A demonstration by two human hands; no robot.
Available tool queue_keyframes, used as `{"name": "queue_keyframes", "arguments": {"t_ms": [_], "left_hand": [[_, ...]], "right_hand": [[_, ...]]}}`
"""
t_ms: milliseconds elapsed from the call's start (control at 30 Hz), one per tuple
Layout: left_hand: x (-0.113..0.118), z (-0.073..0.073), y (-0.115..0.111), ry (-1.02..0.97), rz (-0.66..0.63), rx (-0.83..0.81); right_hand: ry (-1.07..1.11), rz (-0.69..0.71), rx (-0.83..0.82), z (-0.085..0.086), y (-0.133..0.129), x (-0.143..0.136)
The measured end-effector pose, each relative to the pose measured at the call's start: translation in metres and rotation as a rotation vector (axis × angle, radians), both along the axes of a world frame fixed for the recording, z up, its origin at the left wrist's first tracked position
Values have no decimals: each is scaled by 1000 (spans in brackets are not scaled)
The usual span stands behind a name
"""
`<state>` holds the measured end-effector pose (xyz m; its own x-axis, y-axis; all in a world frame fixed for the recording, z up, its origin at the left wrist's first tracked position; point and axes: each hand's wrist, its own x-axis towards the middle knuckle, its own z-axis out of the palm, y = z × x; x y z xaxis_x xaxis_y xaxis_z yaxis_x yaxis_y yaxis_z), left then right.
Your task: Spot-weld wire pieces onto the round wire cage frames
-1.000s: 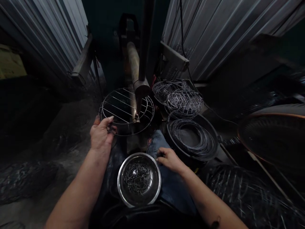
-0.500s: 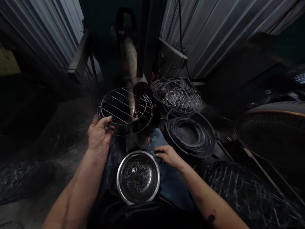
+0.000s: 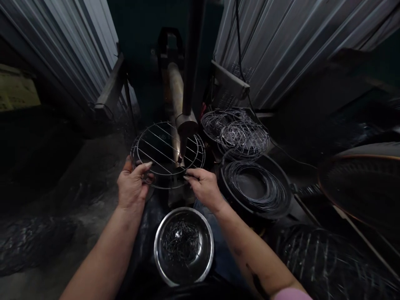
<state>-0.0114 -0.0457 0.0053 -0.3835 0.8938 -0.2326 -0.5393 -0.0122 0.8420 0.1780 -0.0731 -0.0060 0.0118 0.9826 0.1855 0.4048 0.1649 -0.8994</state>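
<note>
A round wire rack (image 3: 156, 143) with parallel bars and a double rim lies level under the tip of a metal machine arm (image 3: 184, 125). My left hand (image 3: 134, 183) is closed on the rack's near left rim, thumb on top. At the near right rim, my right hand (image 3: 203, 185) has its thumb and fingertips pinched together; whatever small thing is between them cannot be made out. Below both hands, a shiny steel bowl (image 3: 158, 258) holds many short bits of wire (image 3: 181, 241).
To the right, wire rings and racks (image 3: 240, 135) are piled behind a dark round pan (image 3: 283, 179) holding coiled wire (image 3: 259, 183). Farther right is a large round rim (image 3: 325, 187). Corrugated panels (image 3: 259, 46) stand behind, and a wrapped bundle (image 3: 321, 254) lies lower right.
My right hand has moved up and left, from above the bowl's right side to the rack's near rim. My left hand keeps its hold. The whole view has shifted slightly.
</note>
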Motion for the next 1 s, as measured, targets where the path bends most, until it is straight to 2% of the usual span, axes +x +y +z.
{"name": "queue_keyframes", "arguments": {"t_ms": [133,400,700,1000], "left_hand": [[-3,-2,1,-15,-5,-11],[-7,-1,5,-30,7,-32],[-16,1,14,3,-23,-50],[-17,2,24,12,-13,-94]], "right_hand": [[-24,66,-21,4,-1,5],[192,-91,-58,-3,-1,-16],[227,-152,33,-19,-3,-18],[380,-127,-8,-12,5,-20]]}}
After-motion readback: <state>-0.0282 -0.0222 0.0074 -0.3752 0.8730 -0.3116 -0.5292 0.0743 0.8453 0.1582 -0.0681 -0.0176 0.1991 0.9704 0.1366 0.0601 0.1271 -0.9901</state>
